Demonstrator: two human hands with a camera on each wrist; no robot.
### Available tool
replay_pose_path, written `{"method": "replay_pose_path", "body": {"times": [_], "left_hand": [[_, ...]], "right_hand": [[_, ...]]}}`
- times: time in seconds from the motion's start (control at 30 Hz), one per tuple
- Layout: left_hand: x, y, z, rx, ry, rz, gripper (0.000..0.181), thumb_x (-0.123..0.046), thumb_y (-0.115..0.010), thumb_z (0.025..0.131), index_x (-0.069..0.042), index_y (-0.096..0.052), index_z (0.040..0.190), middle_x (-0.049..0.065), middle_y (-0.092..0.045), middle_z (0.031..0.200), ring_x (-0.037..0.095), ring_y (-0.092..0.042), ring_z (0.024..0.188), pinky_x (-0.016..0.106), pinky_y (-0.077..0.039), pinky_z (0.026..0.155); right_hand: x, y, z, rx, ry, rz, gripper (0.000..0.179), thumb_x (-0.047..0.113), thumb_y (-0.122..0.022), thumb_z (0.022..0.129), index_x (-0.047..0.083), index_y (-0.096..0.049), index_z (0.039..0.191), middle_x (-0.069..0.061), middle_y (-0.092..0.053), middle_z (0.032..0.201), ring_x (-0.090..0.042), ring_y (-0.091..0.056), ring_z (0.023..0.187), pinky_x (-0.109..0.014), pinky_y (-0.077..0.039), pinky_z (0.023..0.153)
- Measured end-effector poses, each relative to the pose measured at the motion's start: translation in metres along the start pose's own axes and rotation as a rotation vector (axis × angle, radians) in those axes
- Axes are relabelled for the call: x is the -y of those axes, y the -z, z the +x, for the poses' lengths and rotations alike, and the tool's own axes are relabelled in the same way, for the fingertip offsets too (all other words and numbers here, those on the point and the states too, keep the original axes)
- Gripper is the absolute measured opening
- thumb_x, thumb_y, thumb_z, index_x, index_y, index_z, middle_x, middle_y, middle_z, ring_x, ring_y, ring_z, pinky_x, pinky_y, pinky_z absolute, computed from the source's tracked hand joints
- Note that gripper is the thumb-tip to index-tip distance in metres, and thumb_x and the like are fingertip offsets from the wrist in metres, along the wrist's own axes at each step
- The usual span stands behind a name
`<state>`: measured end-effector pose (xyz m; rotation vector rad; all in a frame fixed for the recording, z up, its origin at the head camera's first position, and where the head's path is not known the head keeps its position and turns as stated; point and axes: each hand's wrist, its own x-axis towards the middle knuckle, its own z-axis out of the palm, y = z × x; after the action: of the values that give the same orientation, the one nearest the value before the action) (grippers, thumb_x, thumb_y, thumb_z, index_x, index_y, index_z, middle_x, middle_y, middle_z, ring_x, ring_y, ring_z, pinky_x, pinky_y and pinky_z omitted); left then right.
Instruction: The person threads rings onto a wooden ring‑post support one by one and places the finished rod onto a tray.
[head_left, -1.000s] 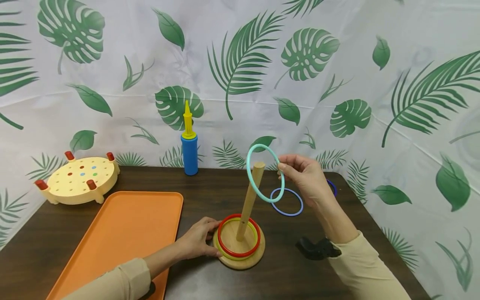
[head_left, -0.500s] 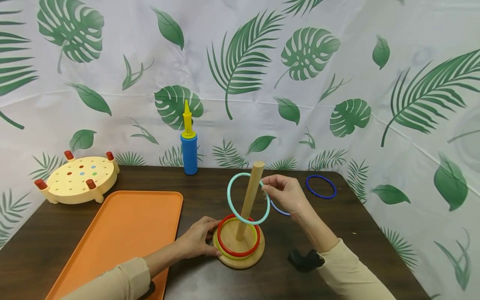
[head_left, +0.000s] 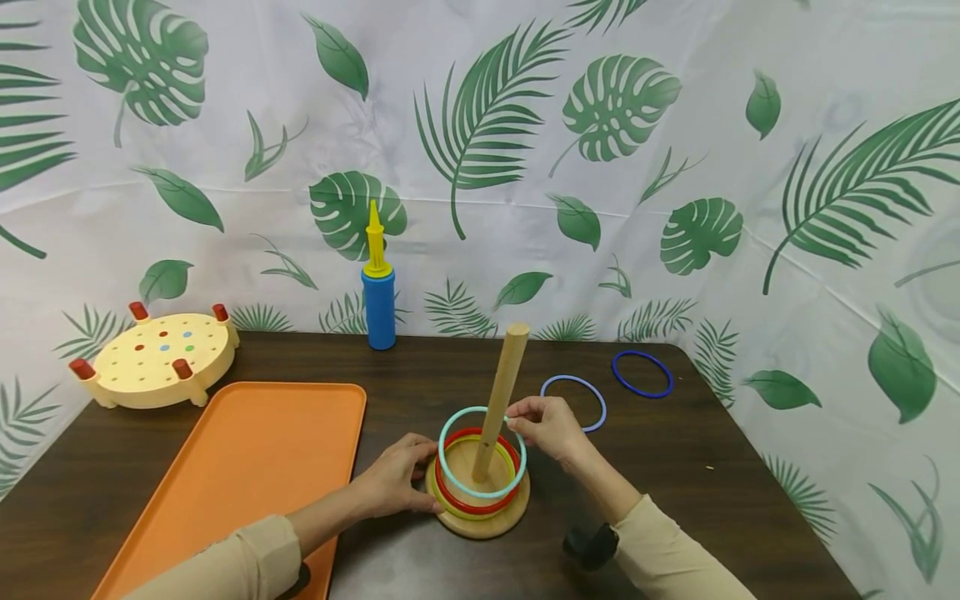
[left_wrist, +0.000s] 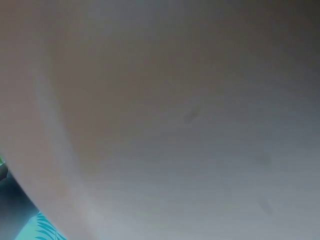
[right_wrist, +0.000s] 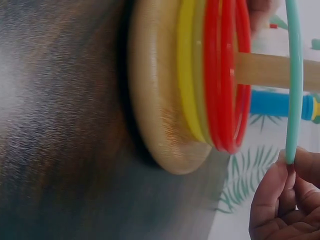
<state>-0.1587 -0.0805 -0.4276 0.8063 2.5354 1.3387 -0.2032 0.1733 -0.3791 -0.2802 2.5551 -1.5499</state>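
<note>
A wooden ring stand has a round base (head_left: 480, 529) and an upright peg (head_left: 504, 375). Yellow rings (right_wrist: 188, 75) lie around the peg at the bottom, with red rings (right_wrist: 213, 90) stacked on top. My right hand (head_left: 550, 429) pinches a turquoise ring (right_wrist: 295, 75) between thumb and fingers at its right side. This ring encircles the peg, apart from and above the red ones. At the left edge of the base my left hand (head_left: 397, 477) holds the stand, thumb at the front and fingers behind. The left wrist view is blurred, mostly filled by a pale surface.
A light blue ring (head_left: 602, 400) and a dark blue ring (head_left: 641, 393) lie at the back right. Left of the stand is an orange tray (head_left: 285, 442). A cream pegboard toy (head_left: 161, 358) with red-tipped legs and a blue-and-yellow hand pump (head_left: 380, 308) stand farther back.
My right hand has moved left and down, bringing the turquoise ring from beside the peg's top to around it, low above the red rings. The left hand has stayed at the base.
</note>
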Motion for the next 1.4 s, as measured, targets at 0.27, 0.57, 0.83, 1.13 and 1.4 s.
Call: {"method": "replay_pose_path", "body": {"times": [0.27,0.57,0.83,1.13,1.4], "left_hand": [[0.001,-0.001,0.001,0.009,0.012,-0.01,0.075,-0.016,-0.085,0.069,0.01,-0.049,0.129,0.018,-0.046,0.124,0.029,-0.051,0.111,0.034,-0.054,0.09],[0.002,-0.001,0.002,0.011,0.011,-0.008,0.074,-0.015,-0.084,0.069,0.011,-0.049,0.129,0.018,-0.046,0.124,0.029,-0.051,0.111,0.032,-0.054,0.091],[0.001,-0.002,0.002,-0.001,0.003,0.003,0.074,-0.015,-0.085,0.068,0.012,-0.049,0.127,0.019,-0.046,0.123,0.032,-0.052,0.111,0.032,-0.054,0.09],[0.002,-0.002,0.002,0.006,0.001,0.007,0.074,-0.014,-0.084,0.069,0.011,-0.049,0.128,0.019,-0.046,0.124,0.031,-0.051,0.112,0.031,-0.054,0.09],[0.001,-0.001,0.001,0.003,-0.005,-0.002,0.077,-0.015,-0.085,0.068,0.013,-0.047,0.129,0.021,-0.046,0.123,0.034,-0.052,0.111,0.035,-0.053,0.091]], "right_hand": [[-0.007,-0.005,-0.001,0.0,-0.021,-0.007,0.011,0.0,-0.065,0.085,-0.007,-0.068,0.093,-0.005,-0.063,0.073,-0.009,-0.053,0.064,-0.025,-0.052,0.057],[-0.013,-0.011,0.001,0.007,-0.038,0.021,0.01,-0.002,-0.065,0.084,-0.008,-0.067,0.092,-0.003,-0.063,0.072,-0.009,-0.055,0.065,-0.027,-0.054,0.058],[-0.016,-0.014,0.002,0.009,-0.054,0.041,0.009,-0.003,-0.064,0.084,-0.008,-0.066,0.091,-0.002,-0.062,0.072,-0.008,-0.055,0.065,-0.028,-0.055,0.059],[-0.018,-0.016,0.003,0.02,-0.046,0.068,0.01,-0.005,-0.062,0.084,-0.01,-0.064,0.091,0.002,-0.06,0.071,-0.009,-0.053,0.064,-0.019,-0.049,0.054],[-0.02,-0.015,0.002,0.024,-0.027,0.069,0.01,-0.004,-0.063,0.084,-0.01,-0.064,0.092,-0.002,-0.062,0.074,-0.01,-0.053,0.065,-0.021,-0.05,0.054]]}}
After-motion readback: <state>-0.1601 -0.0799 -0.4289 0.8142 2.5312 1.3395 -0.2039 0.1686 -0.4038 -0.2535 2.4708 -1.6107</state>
